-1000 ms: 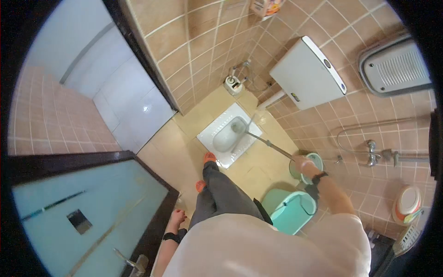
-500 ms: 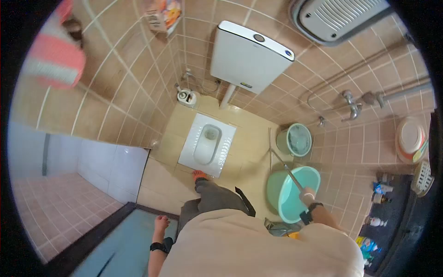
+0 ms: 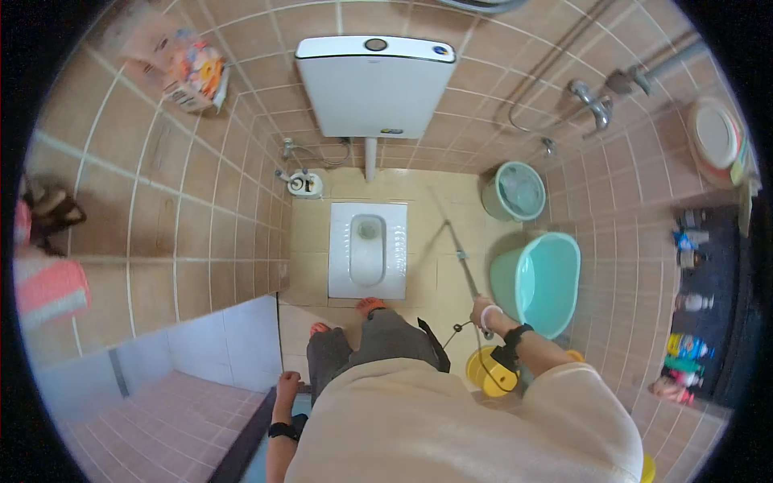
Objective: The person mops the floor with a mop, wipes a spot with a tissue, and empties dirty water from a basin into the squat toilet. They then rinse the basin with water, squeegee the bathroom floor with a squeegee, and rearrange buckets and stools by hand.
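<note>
My right hand (image 3: 485,311) is wrapped round the handle of a long-handled floor wiper (image 3: 469,274). The handle slants down over the tiled floor; the wiper's head is thin and blurred. A green tub (image 3: 551,286) stands just right of that hand. Under my right forearm sits a yellow bucket (image 3: 493,372), partly covered by the arm. My left hand (image 3: 288,380) hangs low at my left side with its fingers curled in, and nothing shows in it. A white squat toilet (image 3: 369,251) lies in the floor ahead of my feet.
A green bucket (image 3: 519,191) stands in the far right corner. The white cistern (image 3: 377,88) hangs on the far wall, and a tap (image 3: 594,105) juts out at right. Bottles (image 3: 688,346) line a dark shelf. A white container (image 3: 306,183) sits in the left corner.
My view has turned and shifted to the right. My right hand has drawn the wiper out from above the green tub to its left side. The yellow bucket now shows more fully.
</note>
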A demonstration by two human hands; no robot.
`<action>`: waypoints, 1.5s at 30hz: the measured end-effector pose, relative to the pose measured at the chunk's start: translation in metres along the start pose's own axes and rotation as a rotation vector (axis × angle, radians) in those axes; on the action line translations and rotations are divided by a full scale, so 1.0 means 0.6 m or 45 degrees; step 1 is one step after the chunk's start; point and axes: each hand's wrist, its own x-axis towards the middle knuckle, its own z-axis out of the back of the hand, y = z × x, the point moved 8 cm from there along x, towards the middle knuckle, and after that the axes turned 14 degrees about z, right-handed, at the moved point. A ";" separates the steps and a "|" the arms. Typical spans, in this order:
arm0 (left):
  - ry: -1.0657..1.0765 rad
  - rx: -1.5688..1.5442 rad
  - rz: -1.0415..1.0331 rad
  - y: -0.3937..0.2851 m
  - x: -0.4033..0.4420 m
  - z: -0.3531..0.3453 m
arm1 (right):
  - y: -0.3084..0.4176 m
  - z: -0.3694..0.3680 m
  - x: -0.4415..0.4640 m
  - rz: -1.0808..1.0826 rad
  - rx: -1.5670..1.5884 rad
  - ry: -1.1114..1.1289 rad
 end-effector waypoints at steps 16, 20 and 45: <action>0.174 0.311 0.080 -0.196 0.079 0.289 | 0.453 -0.047 -0.166 -1.115 2.136 -0.728; 0.175 0.506 0.163 -0.160 0.144 0.410 | 0.512 -0.145 -0.018 -1.097 2.105 -0.528; 0.400 0.700 0.076 -0.202 0.186 0.413 | 0.589 0.419 0.144 -0.518 2.158 -1.303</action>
